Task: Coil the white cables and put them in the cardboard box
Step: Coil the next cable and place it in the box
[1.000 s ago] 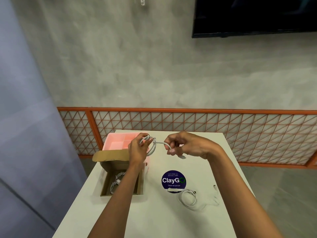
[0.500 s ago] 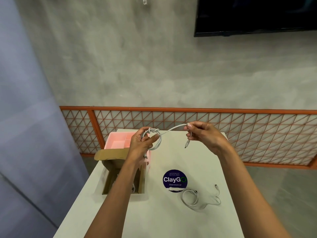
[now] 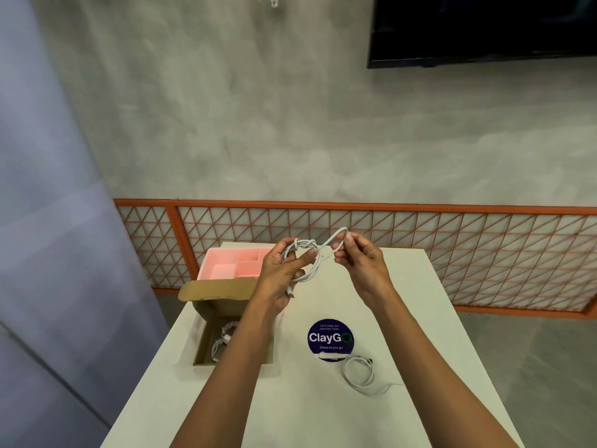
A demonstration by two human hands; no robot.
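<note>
The white table [image 3: 290, 409] carries the open cardboard box [image 3: 223, 291]. Above the box's far right corner, the left hand [image 3: 277, 276] grips a coiled white cable [image 3: 307, 279], its loops hanging beneath the thumb. Further right of the box, the right hand [image 3: 361, 270] pinches that cable's free end. A loose cable [image 3: 358, 385] lies well right of the box, and coiled cables [image 3: 224, 334] lie inside it.

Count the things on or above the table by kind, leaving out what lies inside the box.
White cables: 2, the held cable and the loose cable
Cardboard box: 1
Pink tray: 1
Round sticker: 1
Total: 5
</note>
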